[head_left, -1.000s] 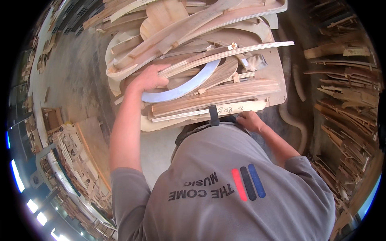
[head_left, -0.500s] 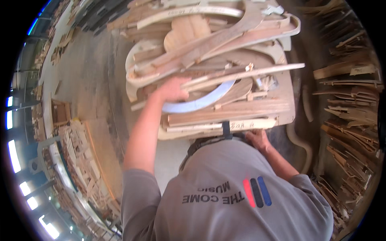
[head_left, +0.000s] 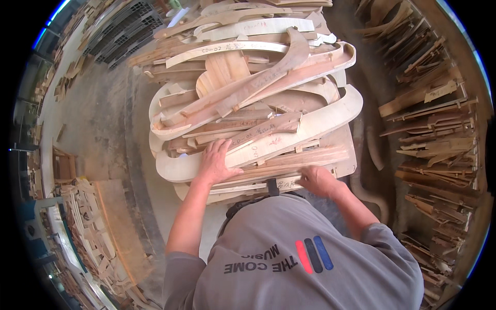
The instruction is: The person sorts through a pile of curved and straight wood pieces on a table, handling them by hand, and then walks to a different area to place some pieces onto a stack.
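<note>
A large pale wooden curved template, rounded at both ends, lies slantwise over the near part of a pile of wooden pieces. My left hand rests on its near left portion, fingers stretched and thumb apart. Beside those fingers a darker wooden piece with handwriting lies on top of the template. My right hand is at the pile's near right edge, fingers curled by the end of a reddish-brown board. What those fingers hold, if anything, is hidden.
Farther off, more curved templates are heaped. Wooden pieces stand in a long rack on the right. A hose runs along the floor beside the pile. Scrap wood lies at lower left, and dark slatted pallets at upper left.
The pale curved template now lies across the near pieces, covering the bluish curved strip seen before. My left hand has come nearer and opened onto it; my right hand has risen to the pile's edge.
</note>
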{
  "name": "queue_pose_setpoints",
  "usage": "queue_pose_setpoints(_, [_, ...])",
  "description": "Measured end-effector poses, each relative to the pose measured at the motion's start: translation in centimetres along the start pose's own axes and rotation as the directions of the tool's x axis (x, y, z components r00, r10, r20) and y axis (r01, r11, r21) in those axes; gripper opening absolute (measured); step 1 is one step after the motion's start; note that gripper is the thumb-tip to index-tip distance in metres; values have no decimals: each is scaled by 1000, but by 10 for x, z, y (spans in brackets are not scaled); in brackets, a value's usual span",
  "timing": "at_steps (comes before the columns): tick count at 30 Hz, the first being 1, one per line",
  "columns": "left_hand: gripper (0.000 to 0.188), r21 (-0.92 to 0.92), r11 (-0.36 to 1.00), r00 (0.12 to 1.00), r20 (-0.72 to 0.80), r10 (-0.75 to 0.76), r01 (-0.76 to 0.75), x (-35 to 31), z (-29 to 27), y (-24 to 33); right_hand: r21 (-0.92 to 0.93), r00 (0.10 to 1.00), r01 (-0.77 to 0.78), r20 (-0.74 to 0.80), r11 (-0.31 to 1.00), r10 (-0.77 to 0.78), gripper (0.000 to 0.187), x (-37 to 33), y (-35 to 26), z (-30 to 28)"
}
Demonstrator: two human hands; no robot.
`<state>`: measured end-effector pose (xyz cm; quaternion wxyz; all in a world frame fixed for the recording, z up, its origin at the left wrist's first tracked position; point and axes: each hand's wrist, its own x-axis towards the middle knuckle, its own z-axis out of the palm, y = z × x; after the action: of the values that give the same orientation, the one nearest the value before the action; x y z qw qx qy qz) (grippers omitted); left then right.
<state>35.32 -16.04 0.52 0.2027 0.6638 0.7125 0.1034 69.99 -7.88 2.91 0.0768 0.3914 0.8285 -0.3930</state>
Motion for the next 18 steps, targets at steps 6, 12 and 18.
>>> queue_pose_setpoints(6, [92, -107, 994, 989, -146, -31, 15, -3, 4, -2, -236, 789, 232, -521, 944, -324, 47, 82, -8, -38])
queue_pose_setpoints(12, [78, -62, 997, 984, -177, 25, -37, -10, 3, 2, -331, 998, -16, -70, 944, -8, 56, 132, -6, -47])
queue_pose_setpoints(18, [75, -155, 984, 988, -106, -109, 92, -15, -1, 1, -262, 999, 35, -3, 965, -37, 59, 138, -3, -54])
